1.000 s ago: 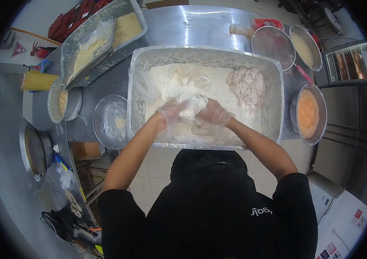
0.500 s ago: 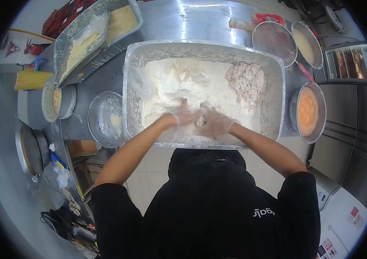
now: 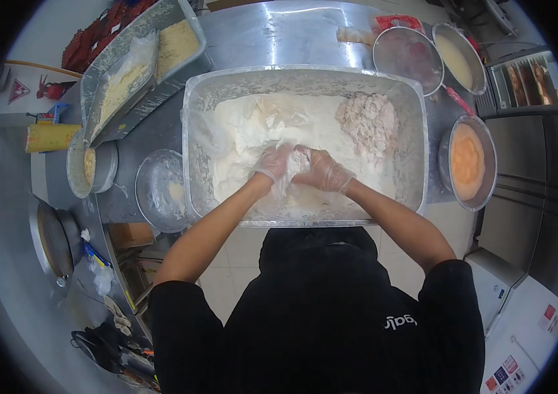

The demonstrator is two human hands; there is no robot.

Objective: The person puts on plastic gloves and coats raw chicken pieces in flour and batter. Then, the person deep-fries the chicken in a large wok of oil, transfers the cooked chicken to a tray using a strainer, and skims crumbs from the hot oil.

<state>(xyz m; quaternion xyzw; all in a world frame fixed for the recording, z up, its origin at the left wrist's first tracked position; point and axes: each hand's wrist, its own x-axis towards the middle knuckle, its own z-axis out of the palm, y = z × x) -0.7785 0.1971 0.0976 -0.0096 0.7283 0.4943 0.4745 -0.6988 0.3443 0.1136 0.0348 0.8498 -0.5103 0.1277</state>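
Note:
A large metal tub [image 3: 413, 151] holds white flour [image 3: 239, 125], with a heap of floured pinkish pieces [image 3: 367, 125] at its right side. My left hand [image 3: 273, 163] and my right hand [image 3: 323, 169], both in clear plastic gloves, meet over the flour near the tub's front. Between them is a flour-coated piece [image 3: 298, 159], with the fingers of both hands curled round it. A crumpled clear plastic bag [image 3: 208, 131] lies at the tub's left wall, and another thin plastic piece rests on the flour.
Left of the tub are a floury metal bowl [image 3: 161, 190], a smaller pot [image 3: 102, 167] and a grey bin [image 3: 193, 56] of crumbs. At the right stand a bowl of orange mixture [image 3: 468, 161], a bowl of pale liquid [image 3: 456, 59] and a round sieve [image 3: 410, 60].
Both hands have risen slightly from the tub's front and come together round the floured piece. The view has shifted a little.

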